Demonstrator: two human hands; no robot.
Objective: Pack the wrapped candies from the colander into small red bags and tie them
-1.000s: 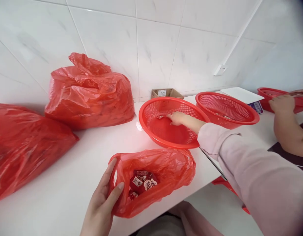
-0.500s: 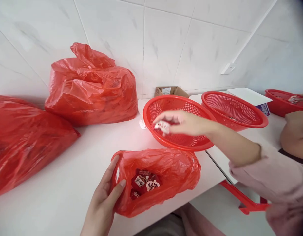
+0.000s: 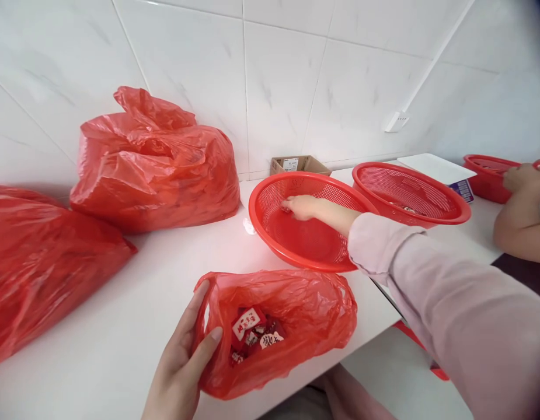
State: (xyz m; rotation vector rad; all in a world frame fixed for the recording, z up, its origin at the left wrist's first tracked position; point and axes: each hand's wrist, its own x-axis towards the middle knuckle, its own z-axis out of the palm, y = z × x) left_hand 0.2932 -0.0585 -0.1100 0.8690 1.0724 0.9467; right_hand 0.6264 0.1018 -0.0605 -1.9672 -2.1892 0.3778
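Lowered from above the rim, the right hand [image 3: 299,207] is now down inside a red plastic colander [image 3: 270,204], and a white-labelled packet [image 3: 246,324] has appeared on top of the wrapped sweets [image 3: 256,341] in a small red plastic bag [image 3: 317,315]. That bag lies on the white table [image 3: 98,326] at lower centre, its edge gripped between the thumb and fingers of the widely spread left hand [image 3: 180,356]. The right hand is palm down, its fingers loosely curled near the colander's inner side; whether anything is held cannot be told. A second colander [image 3: 410,192] stands at right, large red bags [image 3: 156,169] are heaped at upper left, and a co-worker's hand [image 3: 526,178] is seen at far upper right, beside a third colander [image 3: 484,181].
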